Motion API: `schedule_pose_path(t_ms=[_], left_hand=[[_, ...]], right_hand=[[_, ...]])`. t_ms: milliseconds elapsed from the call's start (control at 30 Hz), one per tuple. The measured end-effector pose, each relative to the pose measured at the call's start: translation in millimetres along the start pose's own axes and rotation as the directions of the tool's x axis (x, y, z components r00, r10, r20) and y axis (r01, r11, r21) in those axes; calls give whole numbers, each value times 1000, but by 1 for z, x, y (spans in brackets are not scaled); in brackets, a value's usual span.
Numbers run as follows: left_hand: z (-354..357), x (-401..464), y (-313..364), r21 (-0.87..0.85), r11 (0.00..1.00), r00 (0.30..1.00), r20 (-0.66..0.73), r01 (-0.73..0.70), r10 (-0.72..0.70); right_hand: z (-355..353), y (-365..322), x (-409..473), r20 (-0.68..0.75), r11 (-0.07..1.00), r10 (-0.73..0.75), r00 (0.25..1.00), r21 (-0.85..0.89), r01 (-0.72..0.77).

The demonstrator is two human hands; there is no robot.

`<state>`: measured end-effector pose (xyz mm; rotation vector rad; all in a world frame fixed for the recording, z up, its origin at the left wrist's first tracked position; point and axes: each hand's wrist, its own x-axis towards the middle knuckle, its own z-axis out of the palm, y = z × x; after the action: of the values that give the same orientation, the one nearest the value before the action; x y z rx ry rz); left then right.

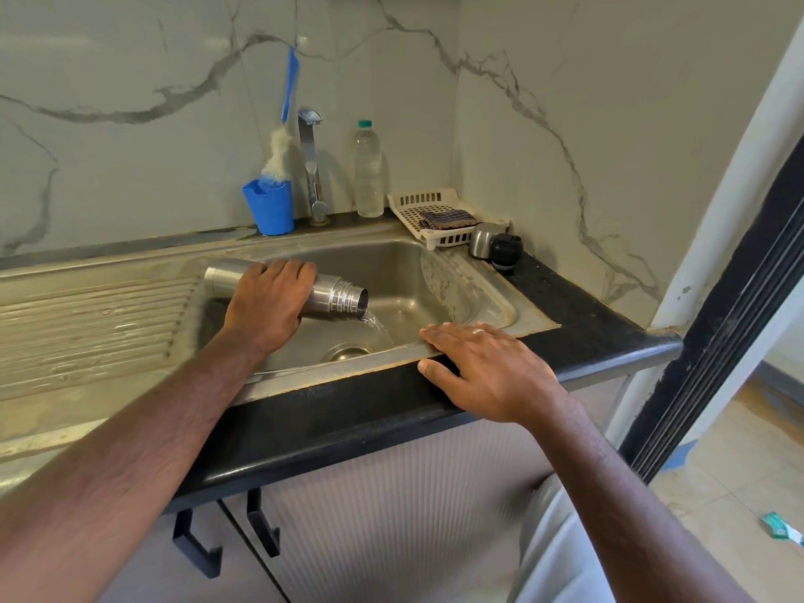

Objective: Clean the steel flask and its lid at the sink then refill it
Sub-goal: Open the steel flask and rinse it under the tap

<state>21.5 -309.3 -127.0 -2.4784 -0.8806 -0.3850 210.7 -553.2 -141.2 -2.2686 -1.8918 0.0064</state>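
Currently, left hand (267,304): curled over tilted ribbed steel flask (335,293), water pouring out.
Right hand (480,367): fingers flat, spread on steel sink (487,293) rim.
Lid (485,239): domed metal, countertop.

The flask (339,295) lies tilted over the sink (478,293); the tap (311,167) stands behind, with the lid (485,239) at the right rear corner.

One steel flask (339,293), one steel cap (484,239), one black stopper (506,251), one plastic bottle (369,169), one brush (283,124), one blue holder (269,206), one tap (311,163), two hands: left hand (265,306), right hand (487,367).
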Motion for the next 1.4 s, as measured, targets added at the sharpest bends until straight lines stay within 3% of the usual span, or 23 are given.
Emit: schedule_pose_path(t_ms=[1400], left_hand=[[2, 2, -2, 39, 998, 999, -36, -38, 40]], right_hand=[[-1, -1, -2, -3, 1000, 8, 1000, 0, -8]])
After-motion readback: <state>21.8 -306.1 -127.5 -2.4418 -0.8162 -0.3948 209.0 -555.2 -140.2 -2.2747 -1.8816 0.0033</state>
